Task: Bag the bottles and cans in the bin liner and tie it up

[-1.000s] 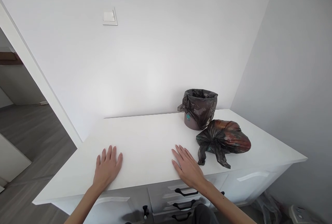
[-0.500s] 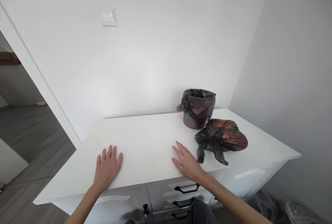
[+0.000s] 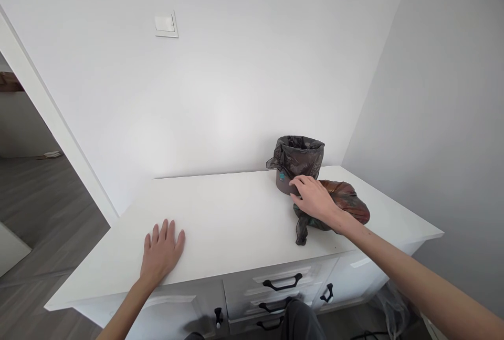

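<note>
My left hand [image 3: 160,250] lies flat on the white cabinet top [image 3: 220,224], fingers spread. Over the tied dark plastic bag [image 3: 348,201] hovers my right hand [image 3: 313,197], its fingers apart and slightly bent; it hides the bag's knot and part of its left side. Whether the hand touches the bag I cannot tell. Reddish-brown contents show through the thin plastic. Just behind stands a small grey-brown bin [image 3: 282,182], lined with a black bag [image 3: 301,153] folded over its rim. The right fingertips overlap the bin's lower front in view.
Below the top are drawers with black handles [image 3: 282,282] and cupboard doors. A white wall with a light switch [image 3: 165,24] rises behind, and a grey wall [image 3: 441,119] stands at the right. Clear plastic [image 3: 394,308] lies on the floor at lower right.
My right hand has lifted off the cabinet top and moved right and away from me, over the tied bag. My left hand stays in place. The view has shifted slightly.
</note>
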The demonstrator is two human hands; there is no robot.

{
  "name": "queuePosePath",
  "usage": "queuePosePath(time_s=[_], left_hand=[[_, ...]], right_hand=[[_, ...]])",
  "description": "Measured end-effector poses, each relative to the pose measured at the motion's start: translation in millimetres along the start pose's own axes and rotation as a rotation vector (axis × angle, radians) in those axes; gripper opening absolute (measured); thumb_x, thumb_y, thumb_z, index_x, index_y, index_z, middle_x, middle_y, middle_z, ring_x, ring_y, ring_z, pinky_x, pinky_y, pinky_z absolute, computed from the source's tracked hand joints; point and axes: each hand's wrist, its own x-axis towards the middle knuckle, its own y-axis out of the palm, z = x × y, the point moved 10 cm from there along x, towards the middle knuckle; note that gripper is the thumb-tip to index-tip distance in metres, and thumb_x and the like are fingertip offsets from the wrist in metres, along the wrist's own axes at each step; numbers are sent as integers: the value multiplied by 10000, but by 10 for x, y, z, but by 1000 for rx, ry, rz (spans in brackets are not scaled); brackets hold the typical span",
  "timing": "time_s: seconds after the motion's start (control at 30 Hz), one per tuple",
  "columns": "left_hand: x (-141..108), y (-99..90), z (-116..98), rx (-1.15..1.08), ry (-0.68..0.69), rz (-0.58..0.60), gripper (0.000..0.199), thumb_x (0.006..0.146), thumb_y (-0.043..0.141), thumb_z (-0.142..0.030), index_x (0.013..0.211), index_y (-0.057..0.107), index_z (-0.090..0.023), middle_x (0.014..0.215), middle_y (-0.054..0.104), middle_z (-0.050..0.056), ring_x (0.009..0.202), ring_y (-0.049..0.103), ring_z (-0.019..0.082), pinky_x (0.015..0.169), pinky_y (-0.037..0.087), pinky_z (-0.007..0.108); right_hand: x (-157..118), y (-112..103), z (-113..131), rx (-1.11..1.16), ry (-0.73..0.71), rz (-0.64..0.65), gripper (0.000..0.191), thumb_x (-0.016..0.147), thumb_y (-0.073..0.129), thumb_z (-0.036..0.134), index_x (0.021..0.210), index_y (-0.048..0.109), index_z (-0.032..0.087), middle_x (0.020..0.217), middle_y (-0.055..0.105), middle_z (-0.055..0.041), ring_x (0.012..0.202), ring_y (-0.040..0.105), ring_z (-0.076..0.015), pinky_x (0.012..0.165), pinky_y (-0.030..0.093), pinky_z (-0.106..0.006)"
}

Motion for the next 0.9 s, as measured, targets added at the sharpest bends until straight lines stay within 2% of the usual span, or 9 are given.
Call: queuePosePath(time_s=[0.1, 0.2, 0.27, 0.37, 0.5, 0.6, 0.73, 0.83, 0.9], left_hand=[[-1, -13, -11, 8, 3, -3, 738, 967, 267, -482, 1532, 477, -57, 1646, 394, 162, 1531, 301, 412, 1221, 233, 574], [-3, -10, -2, -2, -8, 16, 742, 975, 250, -486, 1543, 462, -60, 1654, 379, 160, 1538, 287, 412, 1222, 231, 574], [-6, -6, 3, -10, -11, 25, 740, 978, 244, -489, 1545, 460, -65, 1655, 378, 159, 1539, 283, 413, 1222, 231, 575], [-14, -9, 1, -8, -5, 18, 733, 977, 254, -479, 1540, 466, -61, 1649, 387, 163, 1537, 286, 415, 1227, 220, 573], [-29, -10, 3, -11, -6, 9, 732, 980, 258, -480, 1538, 467, -55, 1651, 382, 170, 1539, 282, 416, 1231, 214, 570], [-40, -12, 12, -33, -16, 14, 728, 981, 275, -486, 1540, 468, -61, 1653, 379, 168, 1542, 281, 412, 1233, 217, 568], [-56, -21, 1, -51, -13, 19, 730, 986, 276, -490, 1542, 462, -56, 1654, 376, 173, 1546, 275, 410, 1237, 216, 572], [-79, -36, -9, -55, -3, 13, 713, 992, 277, -471, 1538, 463, -51, 1649, 383, 180, 1543, 282, 410, 1235, 223, 575], [-112, -50, -1, -65, 0, 18, 695, 994, 287, -455, 1529, 470, -51, 1645, 388, 183, 1543, 282, 412, 1238, 221, 575]], right_hand=[[-157, 132, -216, -170, -26, 135, 239, 872, 647, 172, 1106, 693, 180, 1148, 679, -159, 1086, 593, -327, 900, 453, -429], [-338, 317, -361, -289, -43, 254, 306, 745, 734, 59, 1033, 712, 162, 1091, 695, -183, 1092, 595, -355, 897, 428, -427], [-442, 426, -390, -333, -35, 305, 348, 736, 672, -33, 1030, 711, 148, 1043, 708, -178, 1061, 622, -337, 891, 423, -412], [-555, 537, -292, -348, -23, 340, 421, 769, 535, -111, 1062, 691, 149, 1027, 711, -143, 960, 655, -279, 773, 427, -346], [-595, 452, 143, -281, -71, 192, 376, 849, 463, -88, 1044, 650, 174, 1069, 669, -120, 961, 625, -257, 674, 411, -316], [-621, 346, 635, -189, -185, 68, 335, 872, 461, -68, 1014, 626, 187, 1034, 640, -95, 940, 595, -248, 711, 446, -330], [-696, 280, 1259, -37, -348, -11, 328, 885, 464, -57, 1014, 626, 198, 1032, 629, -77, 945, 589, -234, 776, 492, -337], [-785, 235, 1559, 97, -427, -33, 364, 929, 436, -18, 1136, 631, 210, 1090, 642, -94, 992, 607, -241, 836, 523, -366], [-875, 175, 1658, 205, -467, -28, 395, 974, 411, 49, 1271, 600, 227, 1183, 644, -111, 1078, 618, -257, 903, 539, -406]])
